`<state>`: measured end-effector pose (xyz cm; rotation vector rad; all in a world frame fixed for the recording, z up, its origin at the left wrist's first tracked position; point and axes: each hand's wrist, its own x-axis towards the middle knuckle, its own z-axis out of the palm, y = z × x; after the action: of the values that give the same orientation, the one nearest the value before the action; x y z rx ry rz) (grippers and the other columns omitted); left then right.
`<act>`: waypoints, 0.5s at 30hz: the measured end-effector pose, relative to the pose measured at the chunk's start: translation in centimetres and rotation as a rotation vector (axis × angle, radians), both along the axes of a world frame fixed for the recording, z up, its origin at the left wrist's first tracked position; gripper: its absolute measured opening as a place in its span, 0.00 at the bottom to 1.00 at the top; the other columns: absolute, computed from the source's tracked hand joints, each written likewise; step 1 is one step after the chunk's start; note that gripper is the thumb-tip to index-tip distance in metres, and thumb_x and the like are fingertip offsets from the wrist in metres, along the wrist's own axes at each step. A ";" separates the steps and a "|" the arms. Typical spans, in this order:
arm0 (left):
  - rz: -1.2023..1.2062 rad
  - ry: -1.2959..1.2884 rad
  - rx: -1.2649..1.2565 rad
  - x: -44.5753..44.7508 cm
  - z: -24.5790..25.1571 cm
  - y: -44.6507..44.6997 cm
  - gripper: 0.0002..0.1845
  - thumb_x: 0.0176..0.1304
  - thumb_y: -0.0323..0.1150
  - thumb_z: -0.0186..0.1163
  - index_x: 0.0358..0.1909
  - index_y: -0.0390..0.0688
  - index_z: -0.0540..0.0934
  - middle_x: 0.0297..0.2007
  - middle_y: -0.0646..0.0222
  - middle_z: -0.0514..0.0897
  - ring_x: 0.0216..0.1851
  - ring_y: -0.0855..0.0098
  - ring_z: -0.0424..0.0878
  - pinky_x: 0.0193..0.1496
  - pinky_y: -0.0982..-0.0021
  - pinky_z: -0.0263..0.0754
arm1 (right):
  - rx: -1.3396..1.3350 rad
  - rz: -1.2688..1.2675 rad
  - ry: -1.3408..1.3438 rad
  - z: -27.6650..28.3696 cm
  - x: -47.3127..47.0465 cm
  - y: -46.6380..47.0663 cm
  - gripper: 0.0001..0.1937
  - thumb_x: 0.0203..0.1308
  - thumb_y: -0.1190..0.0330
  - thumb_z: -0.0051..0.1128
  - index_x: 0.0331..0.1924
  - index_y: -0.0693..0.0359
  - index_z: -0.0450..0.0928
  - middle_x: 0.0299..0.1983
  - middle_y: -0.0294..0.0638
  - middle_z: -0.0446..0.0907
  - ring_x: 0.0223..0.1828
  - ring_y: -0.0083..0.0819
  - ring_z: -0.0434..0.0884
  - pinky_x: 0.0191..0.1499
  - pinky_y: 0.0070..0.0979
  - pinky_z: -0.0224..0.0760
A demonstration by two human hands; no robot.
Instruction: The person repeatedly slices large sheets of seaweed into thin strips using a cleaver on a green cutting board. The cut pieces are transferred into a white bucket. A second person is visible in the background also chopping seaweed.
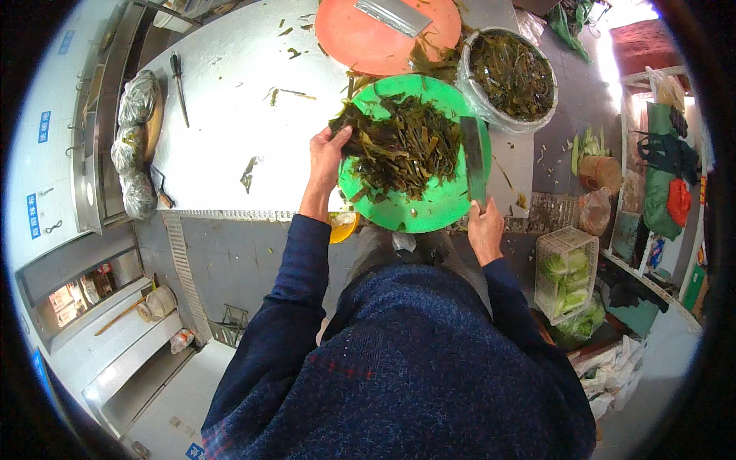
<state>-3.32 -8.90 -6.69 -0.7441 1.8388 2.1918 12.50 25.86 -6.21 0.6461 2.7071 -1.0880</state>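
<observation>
A heap of cut kelp strips (411, 144) lies on a round green cutting board (437, 213) at the table's front edge. My left hand (330, 149) grips kelp at the heap's left side, thumb on top. My right hand (486, 230) holds a knife (473, 161) by its handle at the board's lower right; the broad blade points away from me along the board's right side, to the right of the heap. Beyond the green board lies a round orange board (345, 43) with a silvery flat-bladed thing (394, 16) on it. At the back right stands a plastic-lined tub (467, 86) full of kelp (509, 75).
The white table (230, 103) bears kelp scraps and a sharpening steel (179, 89). Plastic-wrapped bundles (133, 144) line its left end. A yellow bowl (344, 227) is partly under the front edge. On the floor at right stands a crate (566, 275) of leafy vegetables.
</observation>
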 end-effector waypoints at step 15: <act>-0.042 0.208 0.047 -2.5 8.1 -2.2 0.12 0.77 0.27 0.61 0.56 0.34 0.85 0.44 0.63 0.92 0.40 0.72 0.90 0.47 0.71 0.86 | -0.244 0.690 -0.307 -5.3 -1.3 -12.4 0.17 0.69 0.60 0.59 0.43 0.72 0.80 0.39 0.67 0.84 0.43 0.68 0.84 0.47 0.56 0.76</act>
<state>-5.85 -11.06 1.44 -0.4793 1.8691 2.3534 11.21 13.43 -11.55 -0.1542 2.2004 -0.9935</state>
